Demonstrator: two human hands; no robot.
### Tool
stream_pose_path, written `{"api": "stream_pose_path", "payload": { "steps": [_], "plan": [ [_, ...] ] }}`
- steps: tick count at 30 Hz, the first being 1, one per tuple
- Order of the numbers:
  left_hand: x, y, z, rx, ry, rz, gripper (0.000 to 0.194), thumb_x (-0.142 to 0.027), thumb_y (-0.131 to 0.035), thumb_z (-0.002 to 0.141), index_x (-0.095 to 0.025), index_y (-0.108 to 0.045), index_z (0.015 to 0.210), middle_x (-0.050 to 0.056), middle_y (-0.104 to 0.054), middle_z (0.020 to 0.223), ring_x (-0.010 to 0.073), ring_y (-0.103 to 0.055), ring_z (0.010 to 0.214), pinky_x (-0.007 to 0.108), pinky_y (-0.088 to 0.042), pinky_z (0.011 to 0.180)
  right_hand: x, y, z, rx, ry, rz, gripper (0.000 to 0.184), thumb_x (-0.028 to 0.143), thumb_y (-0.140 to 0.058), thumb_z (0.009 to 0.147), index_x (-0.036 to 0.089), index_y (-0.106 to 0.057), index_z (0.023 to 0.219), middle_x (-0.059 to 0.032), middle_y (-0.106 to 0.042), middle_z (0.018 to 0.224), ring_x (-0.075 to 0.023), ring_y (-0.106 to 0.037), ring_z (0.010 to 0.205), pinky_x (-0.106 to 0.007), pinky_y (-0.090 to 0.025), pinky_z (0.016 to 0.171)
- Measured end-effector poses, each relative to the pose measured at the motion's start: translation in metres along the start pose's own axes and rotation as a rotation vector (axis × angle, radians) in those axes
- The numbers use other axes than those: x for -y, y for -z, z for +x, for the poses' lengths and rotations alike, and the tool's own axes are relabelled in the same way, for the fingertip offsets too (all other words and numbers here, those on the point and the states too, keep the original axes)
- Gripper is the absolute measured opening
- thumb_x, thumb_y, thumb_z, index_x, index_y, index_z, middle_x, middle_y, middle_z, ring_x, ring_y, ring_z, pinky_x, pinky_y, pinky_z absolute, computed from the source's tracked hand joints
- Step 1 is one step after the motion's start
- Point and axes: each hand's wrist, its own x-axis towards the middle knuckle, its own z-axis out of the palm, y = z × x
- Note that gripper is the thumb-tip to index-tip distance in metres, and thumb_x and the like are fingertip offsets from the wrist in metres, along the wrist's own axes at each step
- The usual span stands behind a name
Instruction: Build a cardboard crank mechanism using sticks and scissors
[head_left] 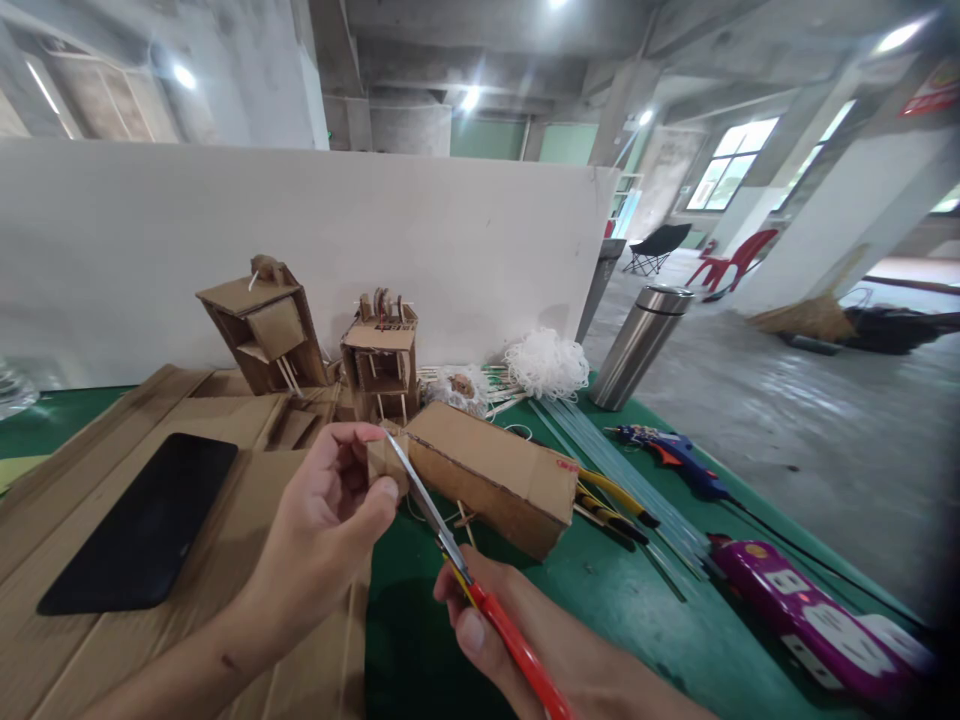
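Note:
Between the thumb and fingers of my left hand (330,500) is a small piece of cardboard (387,466). My right hand (517,620) grips a pair of scissors (491,605) with red handles. Their metal blades point up and to the left, and the tips lie against the cardboard piece near my left fingertips. From this angle I cannot tell whether the blades are parted. Just behind both hands, a long cardboard box (487,470) lies on the green tabletop (600,620).
Flat cardboard sheets (300,590) and a black phone (142,520) lie left. Two cardboard models (262,325) stand behind. Rightward are white string (547,365), a steel flask (641,345), clear glue sticks (622,470), yellow-handled pliers (619,495), a glue gun (667,455) and a purple case (810,615).

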Motion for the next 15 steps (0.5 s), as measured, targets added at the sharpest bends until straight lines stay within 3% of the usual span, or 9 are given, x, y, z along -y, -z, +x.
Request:
{"api": "stream_pose_path", "payload": {
  "steps": [5,15],
  "plan": [
    [0.0012,0.0008,-0.0005,0.002,-0.012,0.006,0.027,-0.021,-0.066,0.071,-0.018,-0.055,0.095,-0.001,-0.061,0.077,0.0115,-0.056,0.065,0.022,-0.051,0.058,0.0024,0.0010,-0.0008,-0.007,0.004,-0.050,0.061,0.072,-0.021,0.092,0.016,-0.046,0.095,-0.0031,-0.049,0.076,-0.0143,-0.041,0.063,-0.027,-0.036,0.057],
    [0.0016,0.0041,0.0017,0.039,-0.049,0.024,0.027,-0.018,-0.066,0.075,-0.019,-0.059,0.101,-0.002,-0.063,0.080,0.0096,-0.059,0.069,0.018,-0.053,0.062,0.0035,0.0046,0.0018,-0.037,-0.013,-0.065,0.062,0.077,-0.020,0.089,0.019,-0.040,0.078,-0.0004,-0.044,0.071,-0.0123,-0.034,0.060,-0.026,-0.030,0.052]
  ]
}}
